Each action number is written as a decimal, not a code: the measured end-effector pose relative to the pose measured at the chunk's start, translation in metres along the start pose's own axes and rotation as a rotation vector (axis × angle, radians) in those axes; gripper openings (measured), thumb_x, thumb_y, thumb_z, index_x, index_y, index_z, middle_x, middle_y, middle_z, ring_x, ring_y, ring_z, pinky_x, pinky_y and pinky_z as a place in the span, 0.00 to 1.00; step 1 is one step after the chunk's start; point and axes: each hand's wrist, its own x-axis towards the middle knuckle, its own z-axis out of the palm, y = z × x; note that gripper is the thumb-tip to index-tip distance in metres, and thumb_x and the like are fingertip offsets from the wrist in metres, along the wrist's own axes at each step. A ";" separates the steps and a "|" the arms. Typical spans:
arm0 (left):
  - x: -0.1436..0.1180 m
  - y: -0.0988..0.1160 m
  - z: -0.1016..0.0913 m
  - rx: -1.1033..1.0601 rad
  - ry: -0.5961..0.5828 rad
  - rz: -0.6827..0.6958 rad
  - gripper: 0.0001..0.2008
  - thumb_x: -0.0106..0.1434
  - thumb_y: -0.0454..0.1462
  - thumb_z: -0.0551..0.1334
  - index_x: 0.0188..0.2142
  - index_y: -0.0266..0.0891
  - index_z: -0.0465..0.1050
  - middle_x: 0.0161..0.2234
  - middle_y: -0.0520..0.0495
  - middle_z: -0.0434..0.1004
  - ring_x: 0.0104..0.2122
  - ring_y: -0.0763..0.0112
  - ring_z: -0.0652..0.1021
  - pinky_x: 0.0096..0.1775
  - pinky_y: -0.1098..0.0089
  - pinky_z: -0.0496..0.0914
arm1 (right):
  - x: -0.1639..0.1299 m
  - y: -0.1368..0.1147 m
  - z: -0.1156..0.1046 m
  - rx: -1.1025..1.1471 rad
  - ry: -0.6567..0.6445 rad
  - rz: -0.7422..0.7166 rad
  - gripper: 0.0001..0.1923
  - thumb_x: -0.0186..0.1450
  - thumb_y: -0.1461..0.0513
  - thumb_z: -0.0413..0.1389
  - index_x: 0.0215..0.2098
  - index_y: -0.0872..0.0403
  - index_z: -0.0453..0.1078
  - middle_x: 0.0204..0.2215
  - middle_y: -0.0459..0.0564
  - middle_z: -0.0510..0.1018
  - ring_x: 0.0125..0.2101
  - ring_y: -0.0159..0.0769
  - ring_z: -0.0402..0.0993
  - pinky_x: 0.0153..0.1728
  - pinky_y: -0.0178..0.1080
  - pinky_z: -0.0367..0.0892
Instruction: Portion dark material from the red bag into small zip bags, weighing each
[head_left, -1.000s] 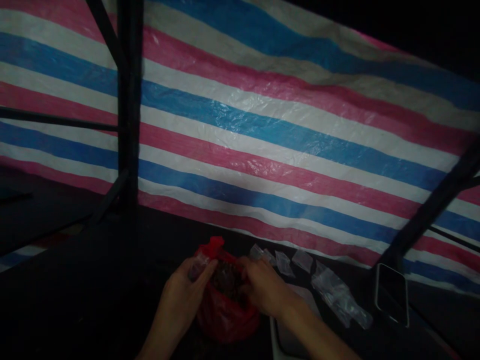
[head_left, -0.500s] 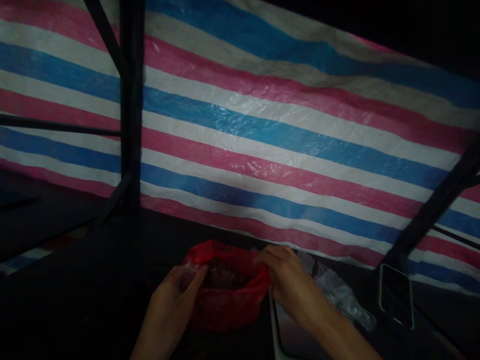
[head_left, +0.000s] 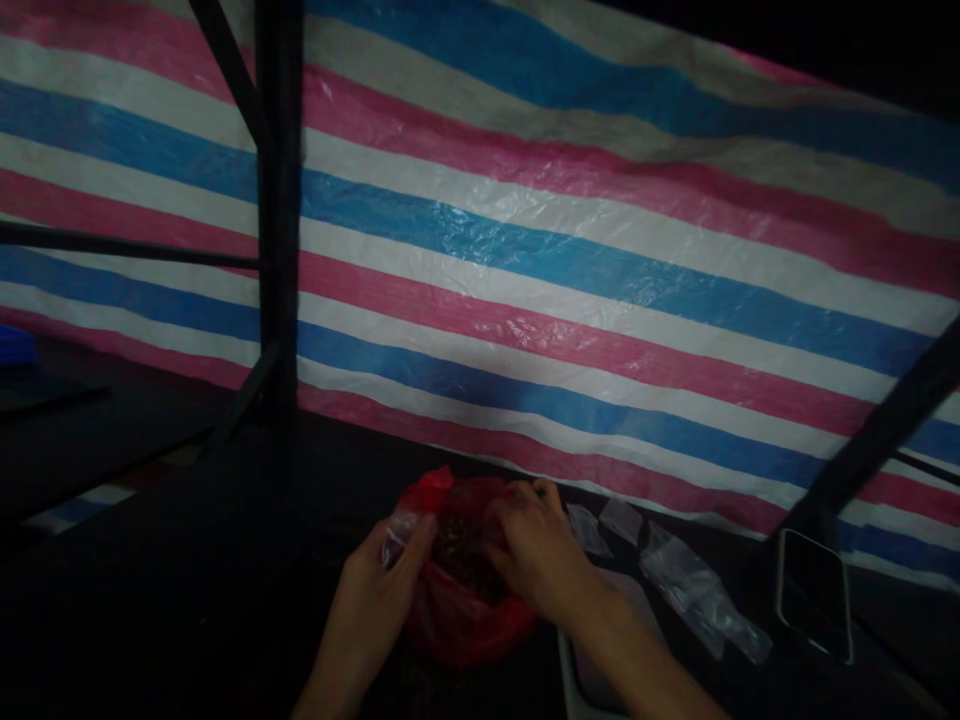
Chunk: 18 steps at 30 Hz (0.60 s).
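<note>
Dim work surface (head_left: 187,600), nearly black, backed by a tarpaulin (head_left: 570,290) striped in blue, pink and white; dark frame bars (head_left: 279,220) cross in front of the tarpaulin. The red plastic bag (head_left: 457,610) stands on the surface at the foot of the tarpaulin, its mouth open and rumpled, with dark, indistinct contents (head_left: 459,535) inside. The left hand (head_left: 375,590) lies against the left side of the red plastic bag, thumb and fingers pinched together on a small clear pouch (head_left: 397,522) held at the bag's rim. The right hand (head_left: 536,550) rests over the right side of the bag's mouth, fingers curled inward; whether they grip anything cannot be told. To the right of the red plastic bag lie further clear pouches (head_left: 600,522), a loose heap of clear plastic (head_left: 701,595), and farther right a dark phone (head_left: 816,592). A pale flat tray (head_left: 592,680) lies just right of the bag, under the right forearm.
</note>
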 end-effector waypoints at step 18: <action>0.008 0.010 0.011 -0.372 -0.093 -0.117 0.35 0.50 0.62 0.75 0.45 0.37 0.82 0.31 0.47 0.88 0.31 0.64 0.84 0.35 0.68 0.76 | 0.014 0.012 0.048 0.299 0.081 0.207 0.21 0.63 0.69 0.60 0.50 0.44 0.83 0.50 0.52 0.83 0.57 0.46 0.71 0.58 0.46 0.53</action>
